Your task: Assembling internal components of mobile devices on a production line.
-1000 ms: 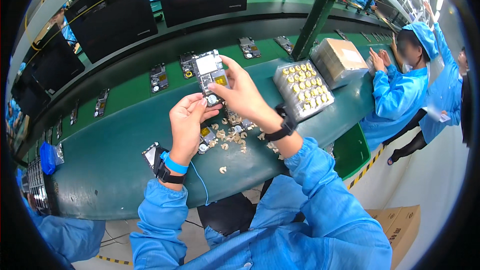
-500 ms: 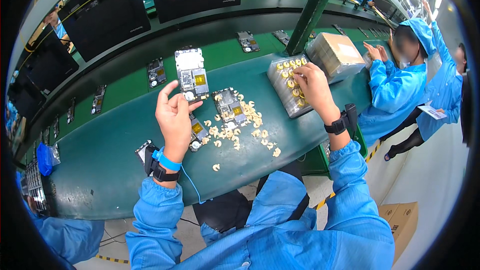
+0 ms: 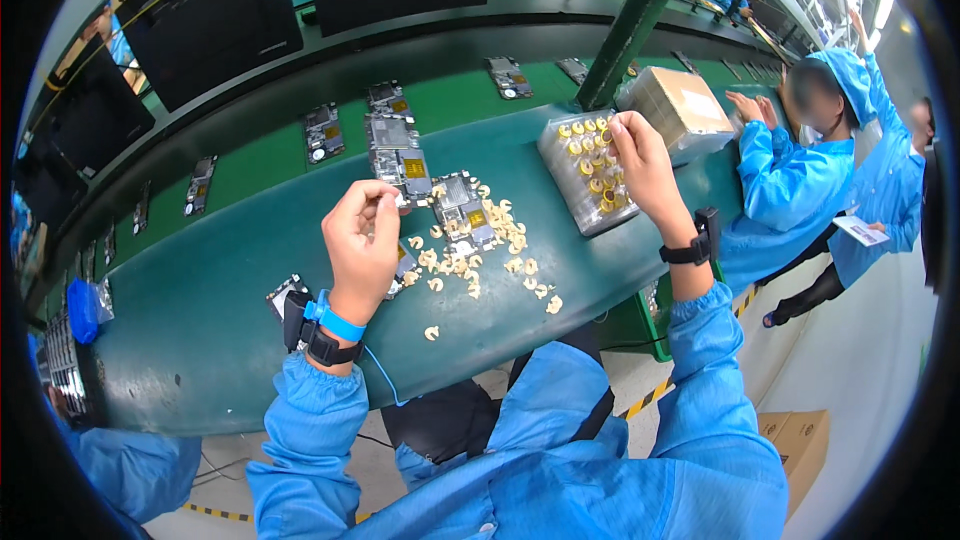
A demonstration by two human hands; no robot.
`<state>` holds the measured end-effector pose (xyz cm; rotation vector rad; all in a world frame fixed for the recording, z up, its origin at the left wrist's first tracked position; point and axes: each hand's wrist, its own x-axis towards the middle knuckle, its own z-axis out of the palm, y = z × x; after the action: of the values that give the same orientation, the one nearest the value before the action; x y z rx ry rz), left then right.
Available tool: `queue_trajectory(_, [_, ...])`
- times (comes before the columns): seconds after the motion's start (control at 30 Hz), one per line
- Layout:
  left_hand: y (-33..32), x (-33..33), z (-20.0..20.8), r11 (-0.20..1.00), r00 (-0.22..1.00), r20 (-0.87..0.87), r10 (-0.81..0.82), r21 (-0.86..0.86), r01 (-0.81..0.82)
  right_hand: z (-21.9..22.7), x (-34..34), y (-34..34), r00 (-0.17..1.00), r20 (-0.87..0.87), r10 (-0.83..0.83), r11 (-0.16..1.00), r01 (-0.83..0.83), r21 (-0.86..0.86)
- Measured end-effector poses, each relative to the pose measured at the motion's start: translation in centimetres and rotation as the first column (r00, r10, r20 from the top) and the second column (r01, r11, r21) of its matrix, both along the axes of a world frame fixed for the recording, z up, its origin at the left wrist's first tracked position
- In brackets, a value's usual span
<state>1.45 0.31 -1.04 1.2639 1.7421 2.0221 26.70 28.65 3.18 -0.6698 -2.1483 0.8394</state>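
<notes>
Since the earlier frame, the left hand (image 3: 360, 245) tips the rectangular circuit board (image 3: 398, 152), dulling its metal shield (image 3: 390, 130); thumb and fingers pinch its lower end, hiding part, near curled cream pieces (image 3: 510, 230). The right hand (image 3: 645, 162) is at the clear plastic tray (image 3: 562, 180) of round yellow parts (image 3: 596, 184); I cannot tell whether it grips 1

"What colour is the bench (image 3: 200, 325) beneath the tray (image 3: 572, 190)?"
"Dark green. The tray is greyish and see-through, patterned with rows of yellow pieces (image 3: 596, 185)."
"And left of the tray?"
"A circuit board (image 3: 386, 130), grey with a golden-yellow patch (image 3: 414, 168), and cream bits (image 3: 472, 275) speckling the green."
"Right of it?"
"A box (image 3: 692, 100), pale brown on top."
"On the tray's near side?"
"Floor tape (image 3: 645, 401) striped yellow and black, beside a light blue sleeve (image 3: 712, 370)."
</notes>
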Motion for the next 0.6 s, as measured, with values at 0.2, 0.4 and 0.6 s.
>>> queue_trajectory(0.2, [-0.2, 1.3, 1.2, 0.999, 0.987, -0.155, 0.031, -0.015, -0.034, 2.9, -6.9, -9.1, 0.895, -0.232, 0.380, 0.776, -0.446, -0.447])
queue_trajectory(0.4, [0.7, 2.0, 1.2, 0.991, 0.986, -0.134, 0.099, 0.105, -0.086, 0.2, -13.4, -15.1, 0.859, -0.329, 0.392, 0.735, -0.507, -0.450])
queue_trajectory(0.6, [1.1, 1.0, 1.4, 0.976, 0.930, -0.295, 0.218, 0.052, -0.212, -1.4, -14.5, -14.9, 0.905, -0.241, 0.351, 0.935, -0.326, 0.139])
